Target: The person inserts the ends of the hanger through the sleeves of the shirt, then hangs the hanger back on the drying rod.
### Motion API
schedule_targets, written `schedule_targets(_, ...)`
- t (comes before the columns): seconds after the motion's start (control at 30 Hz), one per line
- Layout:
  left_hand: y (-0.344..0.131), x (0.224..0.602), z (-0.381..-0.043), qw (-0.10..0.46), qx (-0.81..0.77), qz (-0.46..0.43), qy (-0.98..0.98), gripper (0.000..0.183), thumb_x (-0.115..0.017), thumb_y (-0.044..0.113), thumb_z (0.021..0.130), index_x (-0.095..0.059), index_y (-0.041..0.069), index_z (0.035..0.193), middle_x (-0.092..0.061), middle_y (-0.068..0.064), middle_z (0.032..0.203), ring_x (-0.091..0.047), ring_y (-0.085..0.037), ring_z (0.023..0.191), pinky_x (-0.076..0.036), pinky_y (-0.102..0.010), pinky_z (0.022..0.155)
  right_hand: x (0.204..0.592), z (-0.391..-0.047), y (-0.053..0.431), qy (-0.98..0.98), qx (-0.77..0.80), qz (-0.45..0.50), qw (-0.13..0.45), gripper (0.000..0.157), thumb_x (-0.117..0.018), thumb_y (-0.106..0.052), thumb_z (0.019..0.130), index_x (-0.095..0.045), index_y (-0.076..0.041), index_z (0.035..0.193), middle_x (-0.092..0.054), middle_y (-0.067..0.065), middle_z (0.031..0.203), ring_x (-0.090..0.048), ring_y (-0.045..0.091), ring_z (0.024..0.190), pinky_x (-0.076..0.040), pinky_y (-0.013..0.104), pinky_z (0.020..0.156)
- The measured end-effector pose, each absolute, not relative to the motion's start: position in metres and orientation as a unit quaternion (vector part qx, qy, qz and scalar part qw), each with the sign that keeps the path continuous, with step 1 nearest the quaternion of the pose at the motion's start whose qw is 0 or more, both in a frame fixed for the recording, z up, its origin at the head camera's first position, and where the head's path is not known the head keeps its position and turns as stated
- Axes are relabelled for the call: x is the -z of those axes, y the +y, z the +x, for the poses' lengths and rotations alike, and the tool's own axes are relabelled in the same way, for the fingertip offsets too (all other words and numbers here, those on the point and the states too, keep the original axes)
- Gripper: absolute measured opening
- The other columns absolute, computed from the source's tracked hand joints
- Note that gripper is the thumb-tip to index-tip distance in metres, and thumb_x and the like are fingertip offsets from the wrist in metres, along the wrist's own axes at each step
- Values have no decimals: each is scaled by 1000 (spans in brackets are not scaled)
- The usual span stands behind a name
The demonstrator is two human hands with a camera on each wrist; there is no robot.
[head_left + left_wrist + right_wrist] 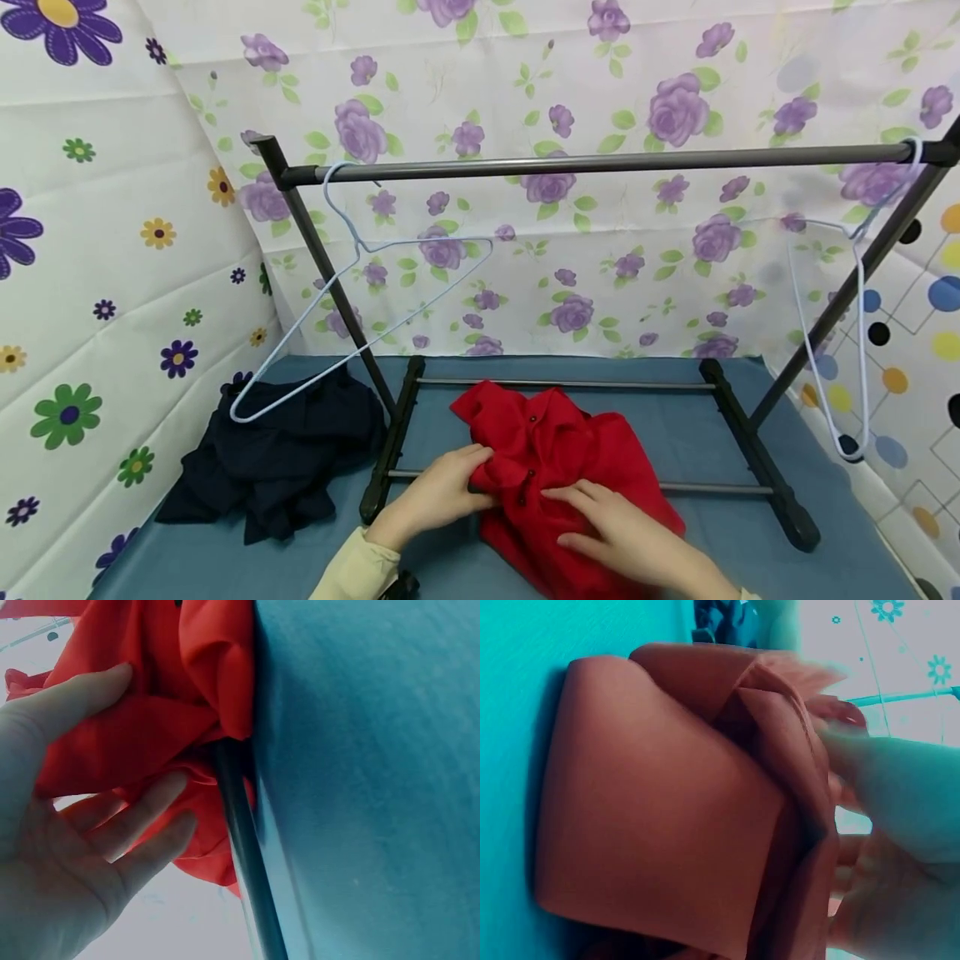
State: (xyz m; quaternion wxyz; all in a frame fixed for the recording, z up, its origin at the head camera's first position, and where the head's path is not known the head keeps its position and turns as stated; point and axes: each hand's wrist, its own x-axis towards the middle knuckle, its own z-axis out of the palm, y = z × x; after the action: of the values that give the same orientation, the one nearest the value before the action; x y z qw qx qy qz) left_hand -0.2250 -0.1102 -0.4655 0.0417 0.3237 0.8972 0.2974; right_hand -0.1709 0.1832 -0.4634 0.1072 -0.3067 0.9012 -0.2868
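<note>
A red shirt (pixel 566 446) with small dark buttons lies in loose folds on the blue table (pixel 840 508), in front of the person and at the middle of the clothes rack (pixel 525 165). The shirt covers a middle part of the front lower bar (pixel 716 488), and in the left wrist view this bar goes in under the red cloth.

The left hand (pixel 435 493) touches the shirt at its left edge. Its thumb lies against the cloth, and the other fingers are softly bent and spread, with a fold between them and the thumb. The right hand (pixel 626 533) rests on the front of the shirt, with the fingers relaxed and the thumb apart from them. In the right wrist view the cloth hides most of these fingers.

To the left of the rack lies a dark blue garment (pixel 292 458), crumpled on the table. One light hanger (pixel 358 247) hangs near the left end of the top bar, above this garment, and another hanger (pixel 862 358) hangs at the right end.
</note>
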Motion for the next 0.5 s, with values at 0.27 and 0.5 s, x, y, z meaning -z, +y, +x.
schedule_targets(0.27, -118, 450, -223, -18, -343, 314, 885, 24, -77, 30, 91, -65, 29, 112, -62, 15, 106, -58, -4, 93, -52, -30, 81, 461, -180, 192, 884, 347, -308, 52, 19, -64, -29, 101, -68, -28, 120, -65, -16, 109, -60, 1, 89, -55, 26, 77)
schedule_targets(0.5, -132, 426, -219, -83, -405, 283, 865, 26, -73, 38, 94, -64, 27, 115, -64, 15, 103, -62, -4, 89, -54, -28, 76, 434, -184, 203, 882, 398, -252, 7, 31, -57, 1, 99, -66, -18, 122, -51, -9, 69, -38, 3, 51, -43, 25, 49)
